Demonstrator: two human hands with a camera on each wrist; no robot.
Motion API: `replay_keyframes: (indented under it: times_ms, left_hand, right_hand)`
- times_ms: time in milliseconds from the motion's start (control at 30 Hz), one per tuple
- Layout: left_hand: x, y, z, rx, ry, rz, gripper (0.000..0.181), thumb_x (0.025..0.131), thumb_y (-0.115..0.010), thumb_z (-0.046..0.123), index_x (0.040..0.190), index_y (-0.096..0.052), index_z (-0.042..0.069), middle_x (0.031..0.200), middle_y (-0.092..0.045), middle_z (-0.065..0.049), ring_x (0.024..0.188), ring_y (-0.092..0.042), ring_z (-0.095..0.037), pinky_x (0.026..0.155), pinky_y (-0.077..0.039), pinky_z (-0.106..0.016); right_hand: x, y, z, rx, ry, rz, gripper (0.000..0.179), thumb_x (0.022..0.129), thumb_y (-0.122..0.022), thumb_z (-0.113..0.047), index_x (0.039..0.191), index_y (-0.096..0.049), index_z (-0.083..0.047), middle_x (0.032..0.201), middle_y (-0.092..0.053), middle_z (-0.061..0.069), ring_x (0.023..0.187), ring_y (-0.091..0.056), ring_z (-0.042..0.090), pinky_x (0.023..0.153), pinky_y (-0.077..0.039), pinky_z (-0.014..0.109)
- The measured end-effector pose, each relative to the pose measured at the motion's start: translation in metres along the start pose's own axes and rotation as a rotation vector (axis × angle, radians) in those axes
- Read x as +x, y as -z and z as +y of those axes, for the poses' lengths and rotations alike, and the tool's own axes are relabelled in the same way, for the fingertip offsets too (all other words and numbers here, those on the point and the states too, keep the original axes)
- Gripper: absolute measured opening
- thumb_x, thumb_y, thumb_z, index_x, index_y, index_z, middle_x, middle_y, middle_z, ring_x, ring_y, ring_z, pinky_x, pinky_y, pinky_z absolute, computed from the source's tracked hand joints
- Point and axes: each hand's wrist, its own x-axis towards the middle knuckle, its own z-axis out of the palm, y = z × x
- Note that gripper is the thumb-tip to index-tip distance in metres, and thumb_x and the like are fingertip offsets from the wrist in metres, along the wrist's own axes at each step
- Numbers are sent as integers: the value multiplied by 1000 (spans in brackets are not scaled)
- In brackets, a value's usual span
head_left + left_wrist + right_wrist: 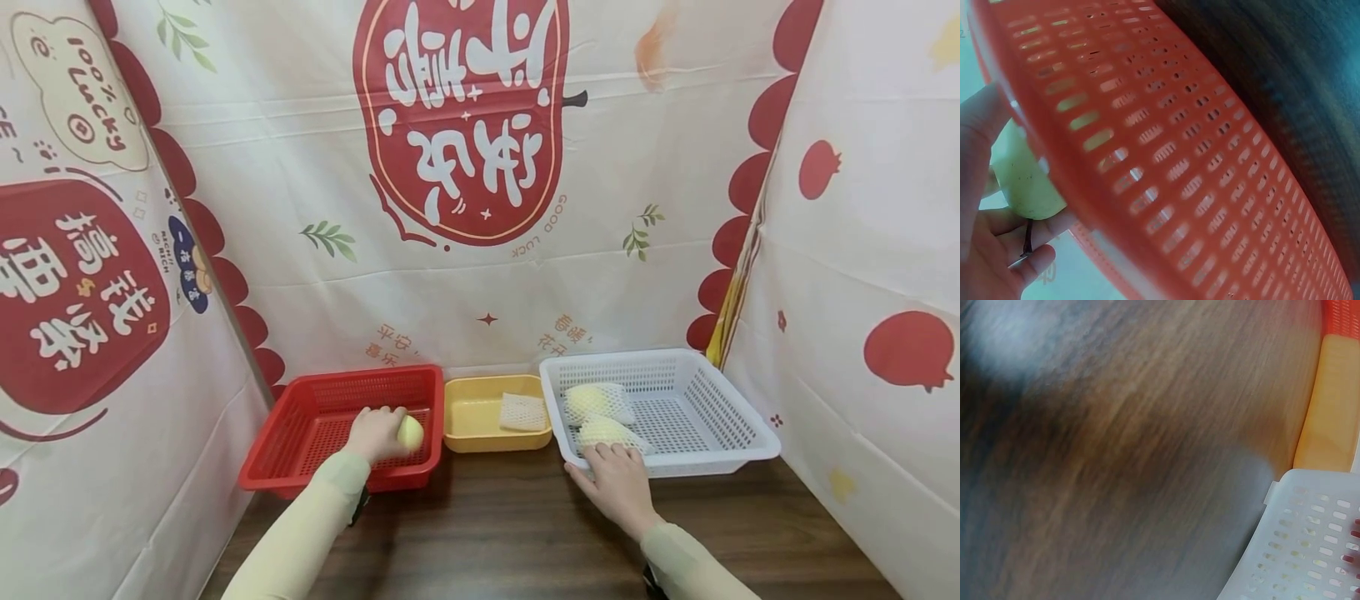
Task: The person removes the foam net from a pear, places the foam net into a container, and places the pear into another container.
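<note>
My left hand [377, 433] holds a pale yellow-green pear [410, 433] over the right part of the red basket [341, 377]. Close up in the left wrist view, the pear's dark stem [1028, 239] points down between the fingers, and the basket's rim partly covers the fruit. At the white basket [660, 463], my right hand [621, 483] reaches over the near left rim, its fingertips at a pear in a white foam net [602, 431]. Behind it lies another netted pear [588, 402]. The right wrist view does not show the hand.
Between the two baskets stands a yellow tray [468, 444] with a white foam net [522, 412] at its right end. All three containers are on a dark wooden table [495, 533]. Printed cloth [465, 292] hangs behind and at both sides.
</note>
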Motion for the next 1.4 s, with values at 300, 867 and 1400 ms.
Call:
replay_keyframes:
  times_ms: [300, 867, 1400]
  left_hand:
    - [5, -7, 3, 14, 31, -64, 68, 68, -78, 48, 122, -61, 9, 102, -66, -12, 96, -61, -31, 97, -39, -53]
    - [9, -2, 14, 7, 78, -142, 65, 68, -79, 46, 120, -64, 9, 96, -67, -9, 85, -57, -25, 89, -43, -48]
    - [14, -14, 8, -1, 97, -195, 60, 67, -81, 44, 115, -66, 11, 93, -67, -6, 81, -56, -24, 88, -42, -50]
  right_hand:
    - [1, 0, -1, 2, 19, 33, 39, 87, -63, -52, 88, -67, -14, 84, -62, 4, 78, -54, 28, 71, -37, 44]
    - [6, 1, -3, 1, 24, 28, 40, 88, -61, -52, 89, -67, -13, 85, -63, 5, 77, -54, 28, 71, -36, 45]
    - [2, 1, 0, -2, 35, 48, 37, 86, -62, -52, 85, -63, -15, 80, -59, 3, 75, -52, 27, 69, -35, 44]
